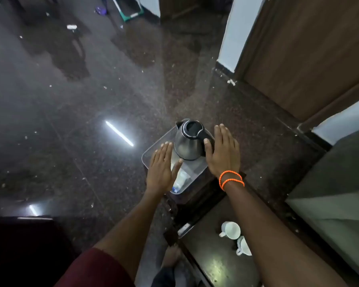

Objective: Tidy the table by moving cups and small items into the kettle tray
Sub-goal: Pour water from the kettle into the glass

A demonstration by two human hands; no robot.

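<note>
I hold my left hand [161,168] and right hand [224,151] flat and open, gripping nothing, flanking the kettle [190,141] on its clear tray [153,150], probably to steady it. Two white cups [235,237] wait on the dark table [211,259] nearer me.

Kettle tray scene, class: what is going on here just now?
A person holds both hands flat and open over a clear tray carrying a steel kettle. The left hand hovers at its near-left side, the right hand beside the kettle's handle. Neither grips anything. Two white cups sit on the dark table, not yet moved.
</note>
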